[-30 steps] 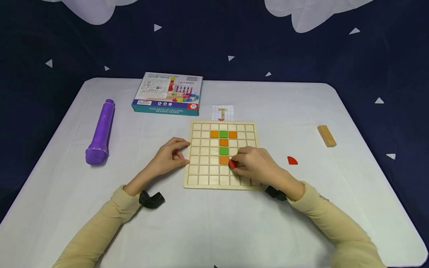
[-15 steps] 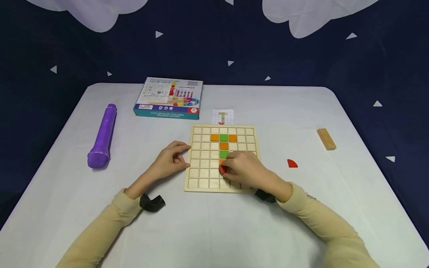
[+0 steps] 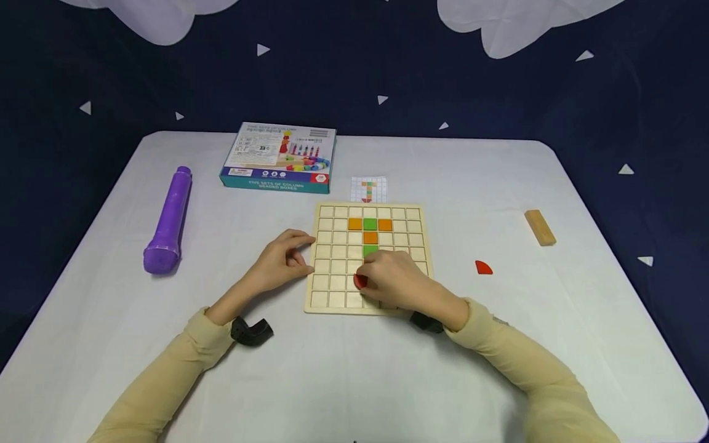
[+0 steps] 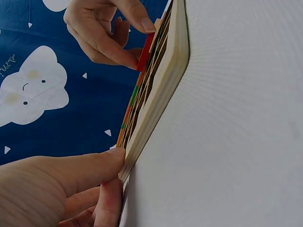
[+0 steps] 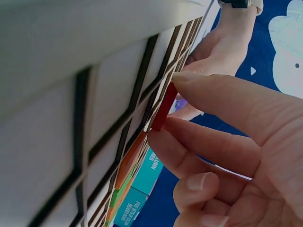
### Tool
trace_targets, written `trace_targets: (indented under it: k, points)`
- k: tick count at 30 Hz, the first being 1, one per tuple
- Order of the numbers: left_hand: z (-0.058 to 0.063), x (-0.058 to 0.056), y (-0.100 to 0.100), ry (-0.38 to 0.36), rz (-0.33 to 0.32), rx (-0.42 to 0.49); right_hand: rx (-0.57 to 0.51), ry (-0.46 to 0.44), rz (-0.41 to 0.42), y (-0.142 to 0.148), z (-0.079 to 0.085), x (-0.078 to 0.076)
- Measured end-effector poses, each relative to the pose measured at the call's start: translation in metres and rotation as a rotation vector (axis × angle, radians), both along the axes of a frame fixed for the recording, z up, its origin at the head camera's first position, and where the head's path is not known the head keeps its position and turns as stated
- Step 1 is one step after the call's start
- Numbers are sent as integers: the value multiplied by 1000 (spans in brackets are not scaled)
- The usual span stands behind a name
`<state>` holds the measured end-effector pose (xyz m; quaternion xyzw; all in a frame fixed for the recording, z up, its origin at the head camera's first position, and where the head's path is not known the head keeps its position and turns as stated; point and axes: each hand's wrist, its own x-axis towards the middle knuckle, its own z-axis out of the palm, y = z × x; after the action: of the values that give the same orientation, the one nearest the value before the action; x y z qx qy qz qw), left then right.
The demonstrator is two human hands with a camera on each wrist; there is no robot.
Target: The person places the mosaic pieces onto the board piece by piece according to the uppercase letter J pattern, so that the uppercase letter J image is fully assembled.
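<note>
A pale wooden grid board (image 3: 329, 282) lies mid-table, with several orange tiles (image 3: 355, 224) and green tiles (image 3: 370, 224) forming a T shape. My left hand (image 3: 279, 261) touches the board's left edge with thumb and fingertip set apart along it. My right hand (image 3: 394, 278) pinches a red tile (image 5: 164, 108) between thumb and fingers, close over the board below the column of tiles. In the left wrist view the red tile (image 4: 145, 56) stands tilted at the board's surface. The right hand hides the lowest tile of the column in the head view.
Another red quarter-circle tile (image 3: 484, 267) lies right of the board, with a wooden block (image 3: 540, 227) beyond it. Behind the board are a small printed pattern card (image 3: 368, 189) and a teal-edged box (image 3: 278, 158). A purple microphone (image 3: 168, 220) lies far left.
My right hand has moved left across the board with the red tile, from right of the tile column to below it. The left hand stays at the board's edge.
</note>
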<state>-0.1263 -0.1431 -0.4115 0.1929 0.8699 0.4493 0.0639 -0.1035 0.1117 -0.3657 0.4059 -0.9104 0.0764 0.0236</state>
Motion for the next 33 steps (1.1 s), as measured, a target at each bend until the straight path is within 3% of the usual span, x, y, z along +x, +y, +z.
trace_targets:
  k: [15, 33]
  points:
    - [2, 0, 1, 0, 4, 0, 72, -69, 18, -8, 1, -4]
    - [1, 0, -1, 11, 5, 2, 29, -14, 36, -4, 1, -6]
